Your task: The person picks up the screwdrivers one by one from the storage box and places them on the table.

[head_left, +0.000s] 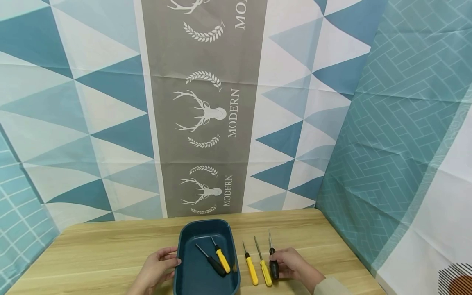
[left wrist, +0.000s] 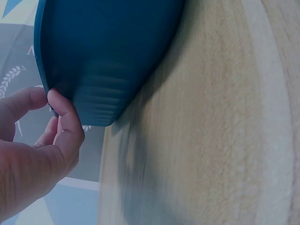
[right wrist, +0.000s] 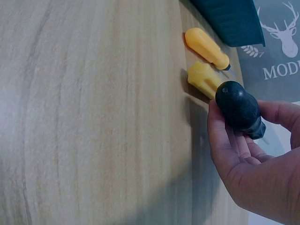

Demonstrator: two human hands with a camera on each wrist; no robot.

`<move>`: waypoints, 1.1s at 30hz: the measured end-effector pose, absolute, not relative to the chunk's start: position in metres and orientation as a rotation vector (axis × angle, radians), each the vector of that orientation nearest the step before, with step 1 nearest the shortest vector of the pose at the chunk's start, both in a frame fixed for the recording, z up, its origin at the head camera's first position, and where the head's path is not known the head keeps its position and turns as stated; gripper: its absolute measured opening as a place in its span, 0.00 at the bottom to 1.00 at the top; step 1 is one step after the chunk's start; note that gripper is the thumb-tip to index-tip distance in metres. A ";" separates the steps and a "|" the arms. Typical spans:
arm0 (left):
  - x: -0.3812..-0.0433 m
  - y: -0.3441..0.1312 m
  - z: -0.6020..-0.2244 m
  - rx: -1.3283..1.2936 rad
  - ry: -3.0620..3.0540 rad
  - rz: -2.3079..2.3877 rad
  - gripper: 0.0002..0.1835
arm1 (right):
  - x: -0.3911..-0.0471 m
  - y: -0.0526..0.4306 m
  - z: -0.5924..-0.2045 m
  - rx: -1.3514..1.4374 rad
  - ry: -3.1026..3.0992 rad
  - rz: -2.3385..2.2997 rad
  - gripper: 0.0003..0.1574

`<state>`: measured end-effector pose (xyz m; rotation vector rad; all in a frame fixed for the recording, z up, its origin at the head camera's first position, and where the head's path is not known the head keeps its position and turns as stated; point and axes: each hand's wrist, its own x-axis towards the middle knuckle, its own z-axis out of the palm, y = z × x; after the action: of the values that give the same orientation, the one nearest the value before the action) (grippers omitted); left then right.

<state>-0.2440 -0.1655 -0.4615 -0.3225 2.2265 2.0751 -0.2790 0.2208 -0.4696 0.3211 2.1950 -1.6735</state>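
Observation:
In the head view a dark blue tray (head_left: 200, 229) stands on the table, holding a black-handled screwdriver (head_left: 216, 265) and a yellow-handled screwdriver (head_left: 223, 260). My left hand (head_left: 158, 264) pinches the tray's left rim between thumb and fingers, as the left wrist view also shows. On the tray's right, my right hand (head_left: 291, 264) grips another black screwdriver (right wrist: 236, 105) by its handle, shaft pointing away from me. Just left of it lie a yellow screwdriver (head_left: 265, 272) with a ribbed handle and one with an orange-yellow handle (head_left: 252, 270), roughly parallel.
The wooden table (head_left: 110, 254) spreads out on both sides of the tray. Behind it hangs a patterned cloth (head_left: 206, 147) with deer heads and triangles, and a teal cloth (head_left: 391, 135) hangs on the right.

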 end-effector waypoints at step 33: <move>-0.245 -0.166 -0.463 -0.299 2.230 2.071 0.29 | -0.279 0.223 -0.475 0.383 2.242 -1.635 0.25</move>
<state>-0.2445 -0.1661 -0.4635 -0.2993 2.2304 2.0714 -0.2792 0.2234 -0.4747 0.3830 2.2424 -1.6347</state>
